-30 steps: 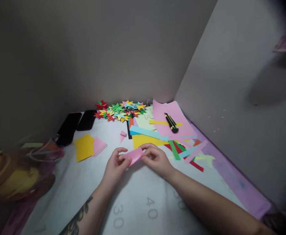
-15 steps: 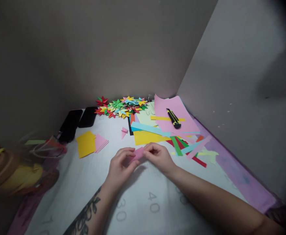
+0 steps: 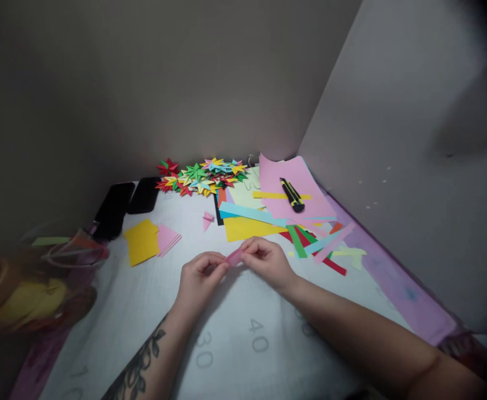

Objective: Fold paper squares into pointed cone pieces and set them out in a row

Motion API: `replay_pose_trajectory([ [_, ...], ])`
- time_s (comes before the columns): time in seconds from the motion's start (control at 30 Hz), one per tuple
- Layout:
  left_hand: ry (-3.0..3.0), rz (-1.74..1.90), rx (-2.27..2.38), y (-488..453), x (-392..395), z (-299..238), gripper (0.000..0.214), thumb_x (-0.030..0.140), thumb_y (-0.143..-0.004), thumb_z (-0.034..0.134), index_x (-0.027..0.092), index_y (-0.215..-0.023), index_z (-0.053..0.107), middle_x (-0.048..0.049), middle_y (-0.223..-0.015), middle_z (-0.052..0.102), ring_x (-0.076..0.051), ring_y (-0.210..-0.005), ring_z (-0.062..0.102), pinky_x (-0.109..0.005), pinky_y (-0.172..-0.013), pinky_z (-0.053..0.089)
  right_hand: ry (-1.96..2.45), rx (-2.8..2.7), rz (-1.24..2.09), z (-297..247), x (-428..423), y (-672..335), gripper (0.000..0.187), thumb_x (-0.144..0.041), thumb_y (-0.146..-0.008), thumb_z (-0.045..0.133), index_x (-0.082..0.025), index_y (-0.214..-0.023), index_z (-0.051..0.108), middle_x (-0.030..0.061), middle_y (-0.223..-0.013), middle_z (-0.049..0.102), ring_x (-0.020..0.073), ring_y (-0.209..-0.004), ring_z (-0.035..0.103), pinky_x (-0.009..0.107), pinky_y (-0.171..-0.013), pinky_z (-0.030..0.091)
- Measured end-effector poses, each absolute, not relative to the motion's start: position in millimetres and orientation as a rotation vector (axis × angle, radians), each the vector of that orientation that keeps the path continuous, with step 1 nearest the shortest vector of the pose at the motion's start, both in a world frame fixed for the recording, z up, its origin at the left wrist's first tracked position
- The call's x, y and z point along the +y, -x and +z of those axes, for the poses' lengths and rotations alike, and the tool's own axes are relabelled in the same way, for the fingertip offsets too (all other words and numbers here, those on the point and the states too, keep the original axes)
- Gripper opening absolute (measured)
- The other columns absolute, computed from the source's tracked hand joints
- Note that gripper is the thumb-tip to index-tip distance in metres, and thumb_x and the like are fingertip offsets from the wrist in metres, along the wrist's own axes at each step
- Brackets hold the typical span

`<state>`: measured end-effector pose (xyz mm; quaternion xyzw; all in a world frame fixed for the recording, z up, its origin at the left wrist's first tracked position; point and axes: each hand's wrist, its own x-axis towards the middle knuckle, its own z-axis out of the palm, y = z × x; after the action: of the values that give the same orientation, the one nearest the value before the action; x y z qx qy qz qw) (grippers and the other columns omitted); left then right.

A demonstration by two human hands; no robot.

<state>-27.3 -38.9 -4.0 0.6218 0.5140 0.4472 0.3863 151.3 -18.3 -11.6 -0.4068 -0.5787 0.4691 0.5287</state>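
Both hands meet over the white mat (image 3: 227, 333), pinching one small pink paper piece (image 3: 234, 256) folded narrow between them. My left hand (image 3: 199, 280) grips its left end with thumb and fingers closed. My right hand (image 3: 268, 261) holds the right end, fingers curled over it. A tiny folded pink piece (image 3: 207, 219) lies on the mat beyond the hands. Yellow paper squares (image 3: 141, 241) and pink paper squares (image 3: 167, 238) sit to the left.
A pile of coloured paper stars (image 3: 204, 178) lies by the back wall. Coloured sheets and strips (image 3: 285, 222) spread at the right, with a black-and-yellow cutter (image 3: 292, 195) on a pink sheet. Two dark phones (image 3: 129, 203) lie at the back left. A bag (image 3: 30, 278) stands at the left.
The pink paper showed as a wider flat rectangle a second ago; it now appears as a narrow folded strip. My hands have drawn closer together.
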Motion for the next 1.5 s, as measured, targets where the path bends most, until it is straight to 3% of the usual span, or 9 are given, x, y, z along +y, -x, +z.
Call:
replay_pose_trajectory([
  [0.6, -1.430, 1.071, 1.388, 21.2, -40.6, 1.3, 0.017, 0.023, -0.068, 0.070, 0.016, -0.056, 0.061, -0.0036, -0.071, 0.071, -0.014, -0.065, 0.064, -0.023, -0.061, 0.049, 1.022, -1.291, 1.229, -9.0, -19.5, -149.2, 0.015, -0.018, -0.069, 0.067, -0.019, -0.058, 0.057, 0.0038, -0.073, 0.066, 0.0172, -0.072, 0.063, 0.030, -0.067, 0.047],
  [1.5, -1.458, 1.060, 1.370, 20.7, -40.4, 2.5, 0.017, 0.022, -0.068, 0.068, 0.016, -0.055, 0.059, -0.0038, -0.072, 0.070, -0.014, -0.065, 0.063, -0.024, -0.062, 0.049, 1.015, -1.281, 1.237, -11.1, -19.5, -148.7, 0.018, -0.023, -0.070, 0.069, -0.019, -0.060, 0.055, 0.0022, -0.072, 0.065, 0.0155, -0.071, 0.062, 0.028, -0.064, 0.048],
])
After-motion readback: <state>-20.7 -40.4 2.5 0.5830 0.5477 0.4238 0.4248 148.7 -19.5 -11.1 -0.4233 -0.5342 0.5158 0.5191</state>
